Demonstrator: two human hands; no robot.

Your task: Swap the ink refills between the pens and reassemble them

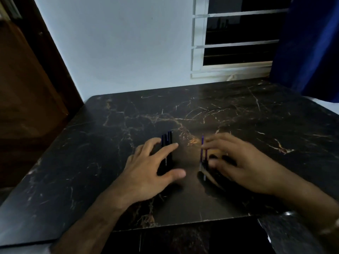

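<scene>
A few dark pens (167,142) lie side by side on the black marble table (91,143), pointing away from me. My left hand (146,173) rests over them with fingers spread, index finger across the barrels and thumb beside them. To the right lie thin purple refills (202,151) and dark pen parts (203,176). My right hand (236,162) hovers over these with fingers spread, fingertips touching the refills. Whatever lies under the right palm is hidden. The scene is dim and slightly blurred.
The table's front edge (165,225) is near my body. A white wall stands behind, a barred window (238,37) at the back right, a blue curtain (311,48) at the far right, and a brown wooden door (27,88) on the left.
</scene>
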